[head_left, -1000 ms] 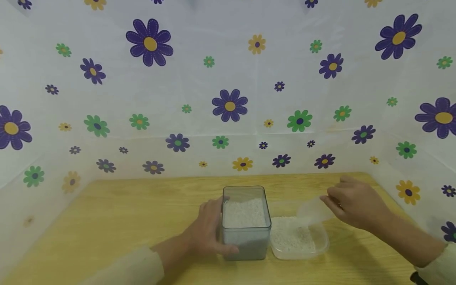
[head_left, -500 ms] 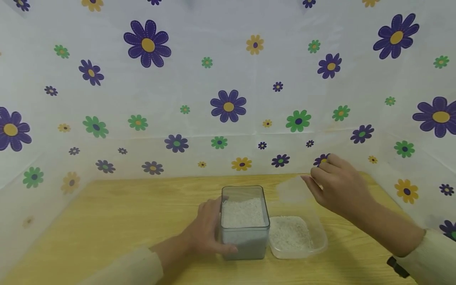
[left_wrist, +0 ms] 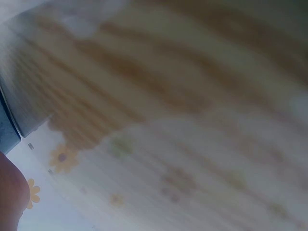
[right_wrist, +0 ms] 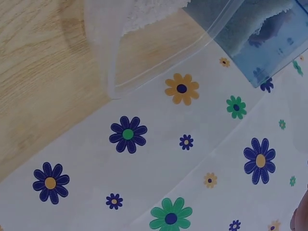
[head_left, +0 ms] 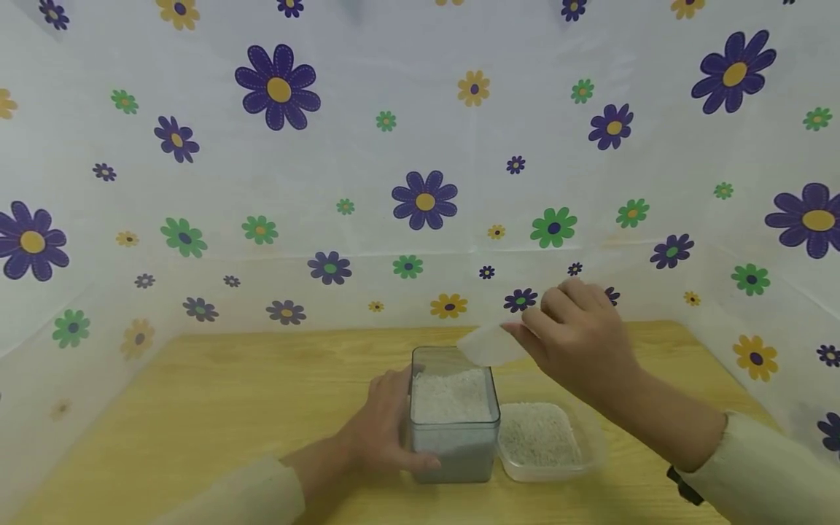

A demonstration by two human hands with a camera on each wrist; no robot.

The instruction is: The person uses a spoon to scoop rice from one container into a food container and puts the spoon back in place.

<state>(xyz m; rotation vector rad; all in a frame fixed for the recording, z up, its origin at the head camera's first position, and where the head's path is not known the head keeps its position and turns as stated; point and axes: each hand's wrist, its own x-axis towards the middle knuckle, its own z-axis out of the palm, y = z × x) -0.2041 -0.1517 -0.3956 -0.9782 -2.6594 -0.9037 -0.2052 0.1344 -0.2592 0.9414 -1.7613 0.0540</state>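
A tall smoky-clear square canister (head_left: 454, 453), holding white rice (head_left: 453, 397) to well up its walls, stands upright on the table. My left hand (head_left: 383, 430) grips its left side, thumb across the front. Above the canister's right rear rim, a thin translucent white scoop (head_left: 488, 345) is pinched in my right hand (head_left: 574, 339); whether it carries rice I cannot tell. Just right of the canister sits a low clear plastic tub (head_left: 547, 472) with more rice (head_left: 538, 435). In the right wrist view, the tub (right_wrist: 114, 67) and canister (right_wrist: 255, 57) show, but the scoop does not.
The wood-grain table (head_left: 262, 379) meets a white flowered sheet (head_left: 354, 160) that rises behind and along both sides. A dark strap-like piece (head_left: 685, 487) hangs under the right sleeve (head_left: 755, 467).
My right hand has lifted the scoop from over the tub and carried it left to the canister's rim. The left hand keeps its hold, and canister and tub stay in place.
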